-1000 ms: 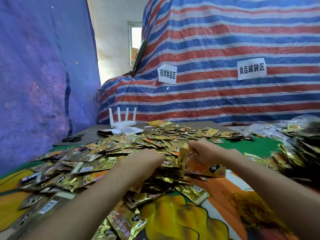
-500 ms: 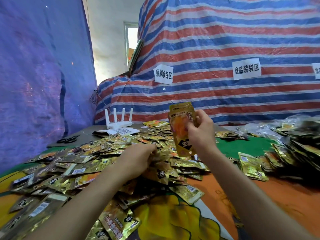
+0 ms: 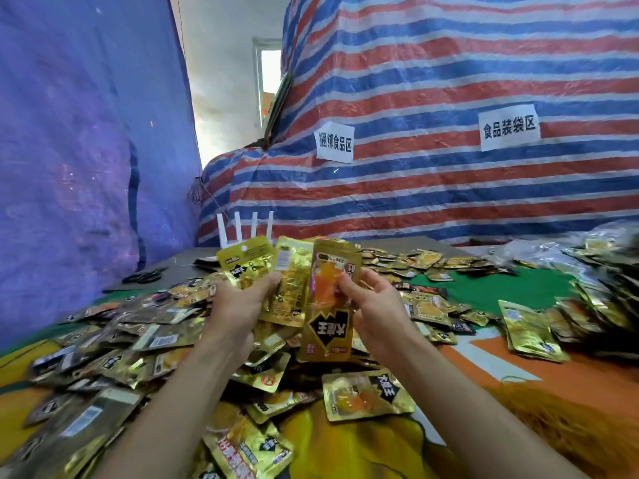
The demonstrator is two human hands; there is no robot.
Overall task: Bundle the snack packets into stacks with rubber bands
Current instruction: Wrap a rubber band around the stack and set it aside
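Snack packets [image 3: 131,340] lying heaped across table [image 3: 501,292], near left to far right. Rubber bands [image 3: 570,430] piling near right. Left hand [image 3: 238,305] gripping two gold packets [image 3: 262,267] upright above heap. Right hand [image 3: 377,312] pinching orange-front packet [image 3: 328,305], overlapping them. White router [image 3: 242,226] standing far behind.

Above the heap [image 3: 138,340] on the table [image 3: 501,288] rise the held packets [image 3: 328,323], router [image 3: 242,226] behind them, rubber bands [image 3: 570,426] at right.

Three gold foil snack packets [image 3: 292,281] stand upright, fanned and overlapping, gripped by the left hand [image 3: 238,305] and right hand [image 3: 377,312] above a heap of like packets [image 3: 138,344] strewn over the worktop [image 3: 501,288] (the front one shows an orange window), with a blurred tangle of rubber bands [image 3: 570,430] near right.
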